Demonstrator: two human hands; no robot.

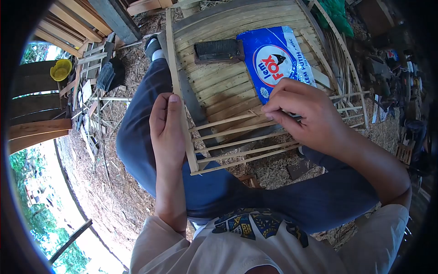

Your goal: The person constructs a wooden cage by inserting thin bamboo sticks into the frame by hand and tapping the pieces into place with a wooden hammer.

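Observation:
My left hand (168,130) is closed around the long side strip (175,75) of a light wooden frame, with its thumb on top. Thin parallel slats (235,131) run across the near end of that frame. Over the top slat, my right hand (308,114) has thumb and forefinger pinched together. A tiny sliver (253,113) shows by those fingertips, but what they hold is too small to tell. Just beyond my right hand lies a blue and white glue packet (273,61) marked "lem FOX". A dark ribbed block (219,51) rests beside it.
Under the frame is a slatted wooden work surface (223,84). Loose wood strips (319,57) lie at its right side. Shavings cover the ground (132,189). Farther left are a yellow bowl (60,70) and scrap wood (93,57); a post (116,20) stands at upper left.

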